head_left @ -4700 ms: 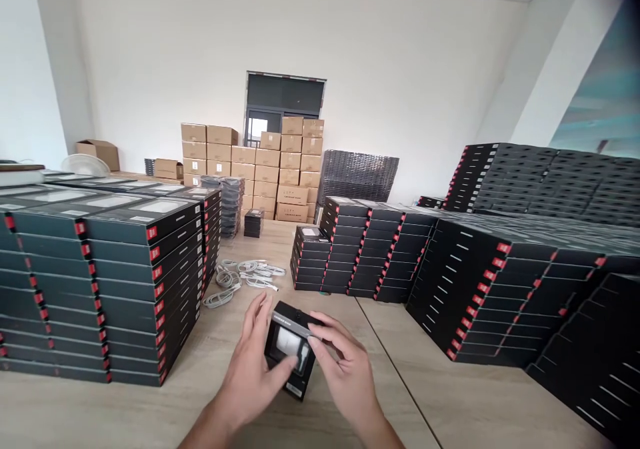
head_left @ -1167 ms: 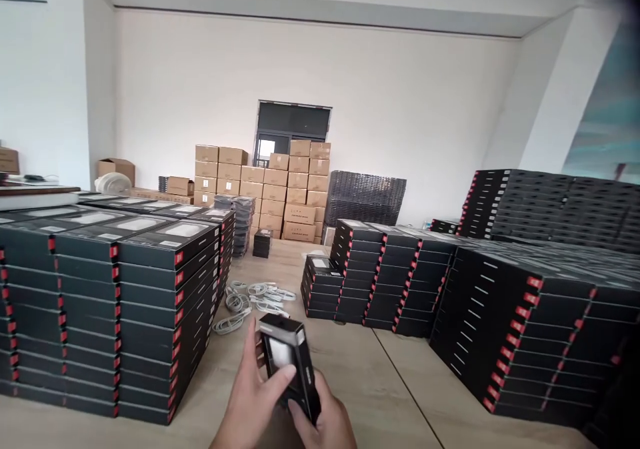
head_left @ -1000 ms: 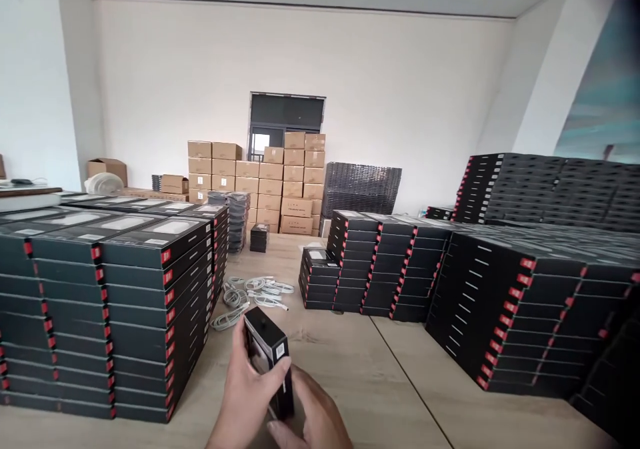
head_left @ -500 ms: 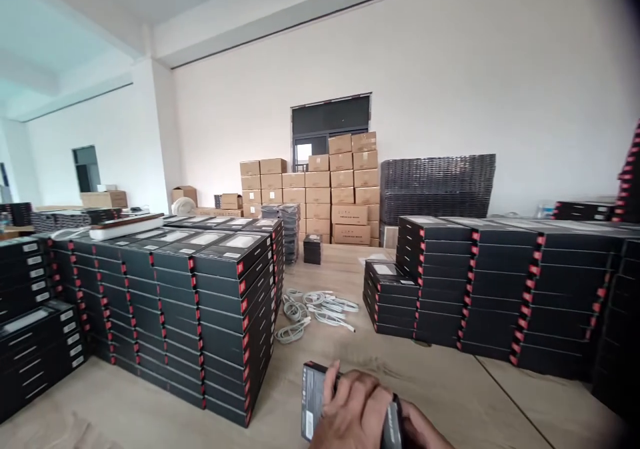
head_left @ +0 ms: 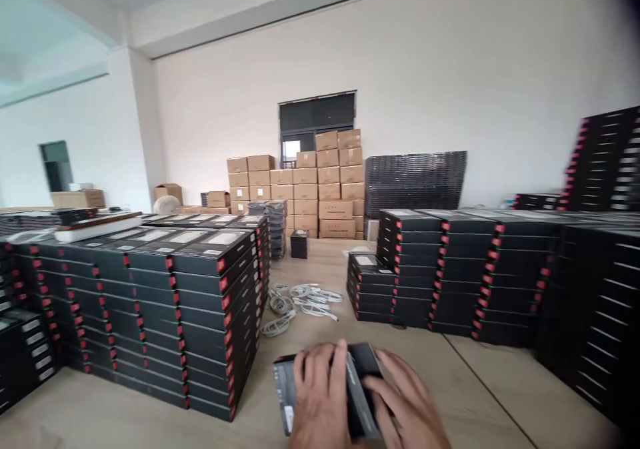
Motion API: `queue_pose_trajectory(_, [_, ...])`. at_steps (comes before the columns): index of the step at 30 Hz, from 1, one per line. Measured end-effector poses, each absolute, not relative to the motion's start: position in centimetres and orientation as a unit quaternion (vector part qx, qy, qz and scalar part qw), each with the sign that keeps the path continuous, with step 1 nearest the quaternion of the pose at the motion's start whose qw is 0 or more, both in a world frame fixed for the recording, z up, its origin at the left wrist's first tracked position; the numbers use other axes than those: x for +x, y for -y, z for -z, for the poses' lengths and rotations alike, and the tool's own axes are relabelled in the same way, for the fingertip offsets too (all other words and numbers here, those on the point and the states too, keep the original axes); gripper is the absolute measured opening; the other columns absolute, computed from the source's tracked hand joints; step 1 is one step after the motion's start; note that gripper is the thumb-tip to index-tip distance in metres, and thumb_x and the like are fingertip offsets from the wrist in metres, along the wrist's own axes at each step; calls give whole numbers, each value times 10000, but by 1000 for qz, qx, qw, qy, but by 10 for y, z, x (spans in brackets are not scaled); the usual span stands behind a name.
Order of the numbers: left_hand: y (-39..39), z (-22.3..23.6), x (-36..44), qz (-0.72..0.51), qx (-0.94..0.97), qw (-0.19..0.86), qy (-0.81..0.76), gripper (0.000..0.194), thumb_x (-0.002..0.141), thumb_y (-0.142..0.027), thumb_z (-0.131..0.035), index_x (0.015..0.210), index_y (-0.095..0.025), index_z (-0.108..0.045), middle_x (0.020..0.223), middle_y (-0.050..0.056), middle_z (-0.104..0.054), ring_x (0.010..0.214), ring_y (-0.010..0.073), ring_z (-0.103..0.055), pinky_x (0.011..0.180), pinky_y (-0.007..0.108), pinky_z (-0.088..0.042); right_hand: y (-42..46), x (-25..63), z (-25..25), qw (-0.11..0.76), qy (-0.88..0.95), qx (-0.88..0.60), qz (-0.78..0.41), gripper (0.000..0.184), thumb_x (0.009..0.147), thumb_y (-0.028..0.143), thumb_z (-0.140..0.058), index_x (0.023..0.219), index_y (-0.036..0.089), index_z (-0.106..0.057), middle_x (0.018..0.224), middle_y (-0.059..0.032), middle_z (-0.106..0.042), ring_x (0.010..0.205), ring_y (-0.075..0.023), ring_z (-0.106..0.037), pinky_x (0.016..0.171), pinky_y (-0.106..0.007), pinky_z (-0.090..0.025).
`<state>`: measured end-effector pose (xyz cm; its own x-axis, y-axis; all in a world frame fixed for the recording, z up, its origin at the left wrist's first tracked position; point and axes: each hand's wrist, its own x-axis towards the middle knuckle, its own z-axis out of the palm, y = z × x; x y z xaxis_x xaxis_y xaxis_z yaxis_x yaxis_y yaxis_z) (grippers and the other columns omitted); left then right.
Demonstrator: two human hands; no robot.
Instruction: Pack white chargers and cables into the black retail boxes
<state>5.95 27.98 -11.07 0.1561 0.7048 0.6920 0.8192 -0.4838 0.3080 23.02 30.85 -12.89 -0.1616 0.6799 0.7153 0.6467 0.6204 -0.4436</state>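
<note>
Low in the middle of the view, over the table, I hold a small black and grey box (head_left: 284, 399) with printing and a white label on its left part. My left hand (head_left: 317, 395) lies across it, fingers curled over the top. My right hand (head_left: 407, 395) grips a dark panel (head_left: 364, 395) on its right side, fingers bent round the edge. Whether this panel is an opened flap or a second box I cannot tell. Behind my hands lie loose coiled pale cables (head_left: 303, 302) on the wooden table.
Stacked black boxes with red corners (head_left: 200, 322) stand at left, with similar stacks (head_left: 415, 269) at right. A small dark stack (head_left: 299, 243) sits beyond the cables. Brown cartons (head_left: 305, 189) and piled black trays (head_left: 415, 182) line the wall. A seam (head_left: 485, 385) crosses the wooden table (head_left: 470, 402).
My view has turned right, so the stacks sit farther left. My right hand has come up from behind the box onto its right side, and the dark panel shows more widely.
</note>
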Motion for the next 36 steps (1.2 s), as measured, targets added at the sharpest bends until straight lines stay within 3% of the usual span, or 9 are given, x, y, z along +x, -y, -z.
queue_pose_trajectory(6, [-274, 112, 67, 410, -766, 102, 484, 903, 520, -44, -529, 1395, -194, -364, 1305, 147, -540, 1243, 324, -445, 1075, 560, -245, -293, 217, 121, 465, 680, -495, -275, 243, 844, 399, -548, 931, 256, -724, 1451, -75, -460, 1395, -317, -304, 1132, -544, -260])
queue_pose_trajectory(10, [-274, 109, 65, 411, -762, 108, 489, 829, 561, -67, -549, 1365, -213, -414, 1328, 133, -531, 1233, 320, -458, 1055, 522, -283, -286, 224, 104, 534, 610, -453, -371, 211, 663, 341, -757, 807, 235, -644, 1440, -61, -467, 1358, -334, -365, 1105, -491, -313])
queue_pose_trajectory(15, [-276, 109, 56, 356, -757, 117, 536, 843, 577, -96, -584, 1394, -195, -404, 1361, 141, -523, 1234, 322, -461, 1042, 495, -309, -298, 254, 91, 646, 393, -391, -525, 291, 715, 453, -749, 818, 228, -597, 1209, -51, -653, 960, -249, -666, 783, -367, -557])
queue_pose_trajectory(18, [-279, 116, 46, 274, -738, 78, 612, 728, 634, -164, -587, 1354, -151, -475, 1381, 170, -514, 1250, 343, -459, 1028, 515, -322, -306, 273, 95, 663, 315, -417, -536, 291, 691, 396, -791, 848, 212, -627, 963, -49, -719, 814, -196, -683, 625, -267, -552])
queue_pose_trajectory(21, [-282, 123, 36, 184, -712, 44, 676, 665, 653, -211, -589, 1303, -83, -533, 1410, 228, -480, 1282, 388, -435, 1039, 566, -294, -310, 283, 105, 605, 319, -461, -565, 228, 716, 356, -764, 810, 182, -649, 782, -48, -719, 678, -158, -675, 520, -205, -495])
queue_pose_trajectory(23, [-284, 124, 32, 170, -711, 36, 682, 683, 663, -222, -583, 1325, -70, -514, 1442, 238, -444, 1319, 391, -402, 1076, 601, -229, -310, 284, 113, 537, 386, -512, -547, 222, 763, 389, -697, 791, 171, -663, 734, -57, -718, 634, -157, -672, 494, -203, -470])
queue_pose_trajectory(27, [-281, 123, 37, 226, -774, -22, 591, 628, 723, -201, -555, 1349, -180, -506, 1478, 152, -433, 1366, 312, -377, 1129, 570, -208, -314, 284, 118, 406, 580, -632, -314, 323, 832, 424, -528, 685, 183, -684, 688, -71, -716, 664, -220, -679, 554, -279, -493])
queue_pose_trajectory(31, [-279, 129, 54, 258, -868, -112, 408, 556, 697, -248, -658, 1244, -314, -588, 1441, 79, -496, 1306, 279, -462, 1130, 520, -268, -331, 280, 104, 371, 643, -645, -180, 219, 812, 306, -528, 775, 223, -728, 896, -75, -740, 873, -252, -666, 740, -318, -481])
queue_pose_trajectory(36, [-295, 152, 71, 287, -894, -148, 310, 430, 647, -363, -743, 1067, -285, -691, 1106, 58, -713, 1055, 258, -623, 949, 382, -462, -385, 226, 84, 289, 755, -578, -110, 228, 811, 188, -523, 775, 228, -745, 850, -48, -750, 857, -223, -667, 764, -286, -459])
